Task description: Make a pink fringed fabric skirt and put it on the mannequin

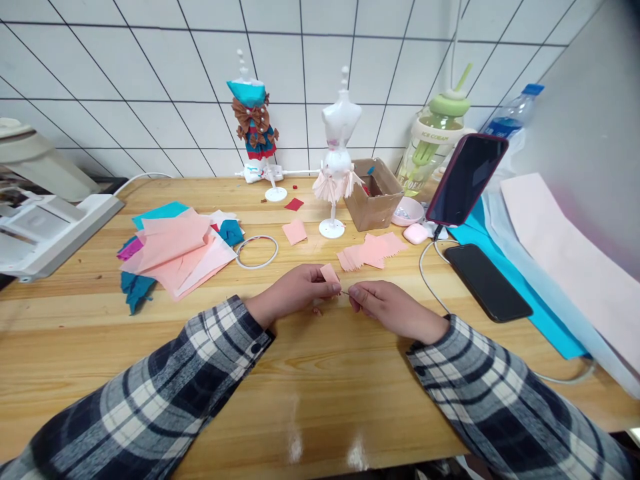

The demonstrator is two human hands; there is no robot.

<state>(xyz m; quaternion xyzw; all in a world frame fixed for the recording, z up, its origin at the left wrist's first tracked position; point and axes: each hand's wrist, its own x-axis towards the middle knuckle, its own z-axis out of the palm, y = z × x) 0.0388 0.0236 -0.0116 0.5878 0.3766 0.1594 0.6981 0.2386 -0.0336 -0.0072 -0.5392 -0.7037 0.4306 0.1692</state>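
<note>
In the head view my left hand (299, 289) is closed on a small pink paper piece (329, 273), which sticks up between thumb and fingers. My right hand (384, 303) pinches a thin, dark, needle-like rod (345, 293) that reaches to the left fingertips. Its exact kind is too small to tell. Just beyond the hands lie several overlapping pink paper squares (373, 251), and one pink square (295, 232) lies apart. A white dress form (333, 169) with a pleated pink paper skirt stands behind them. Another dress form (256, 127) wears a brown, blue and red paper outfit.
Crumpled pink and blue paper sheets (173, 247) and a white ring (257, 252) lie left. A cardboard box (373, 207), pink dish (407, 211), bottle (433, 143), propped phone (467, 177), flat phone (489, 283) and long paper sheets (565, 227) stand or lie right. A cable (425, 273) loops nearby.
</note>
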